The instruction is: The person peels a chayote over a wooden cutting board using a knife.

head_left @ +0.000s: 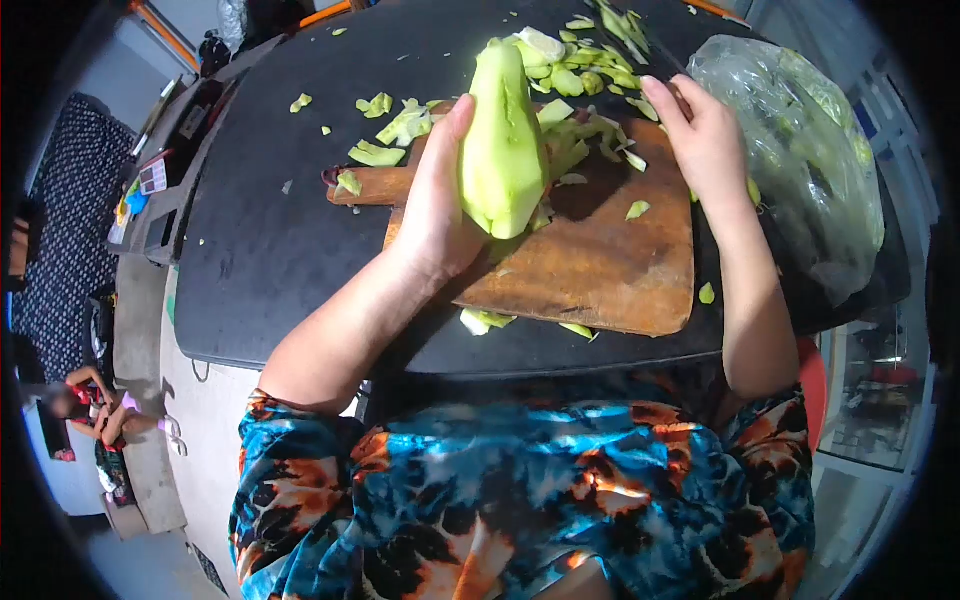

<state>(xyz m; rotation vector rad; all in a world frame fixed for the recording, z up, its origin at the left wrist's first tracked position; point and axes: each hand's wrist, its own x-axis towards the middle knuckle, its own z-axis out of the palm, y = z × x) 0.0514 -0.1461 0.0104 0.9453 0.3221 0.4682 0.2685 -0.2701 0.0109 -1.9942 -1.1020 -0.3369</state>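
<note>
Held upright over the wooden cutting board (610,270) is a peeled pale green vegetable (503,150). My left hand (445,205) is wrapped round its left side and base. To the right, above the board's far right corner, my right hand (702,140) has its fingers bent together near the end of a thin dark tool, mostly hidden, which I cannot make out clearly. Green peelings (575,75) are heaped behind the vegetable, and more lie on the board and around its handle.
The board lies on a black table (270,250). A clear plastic bag (820,180) with green contents stands at the right. Loose peel scraps (377,154) lie left of the vegetable. Another person (100,415) is seated in the far left background.
</note>
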